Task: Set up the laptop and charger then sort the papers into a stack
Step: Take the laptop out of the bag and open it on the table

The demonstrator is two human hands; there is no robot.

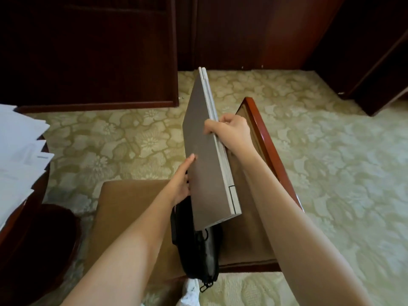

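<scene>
closed laptop (205, 155) tilted up on edge in the middle, right over the black bag (198, 255) on the chair (132, 206). right hand (229, 131) grips its 12 o'clock edge, left hand (182, 184) pinches the 9 o'clock edge, thumb on the lid. papers (19, 155) at 9 o'clock.

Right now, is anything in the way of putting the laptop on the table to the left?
Yes: loose papers cover the visible part of the table. Nothing visible stands between it and the laptop.

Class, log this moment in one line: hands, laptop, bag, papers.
laptop: closed, tilted, corner in bag | right hand: grips laptop edge | left hand: holds laptop side | papers: loose, unstacked, at left
</scene>
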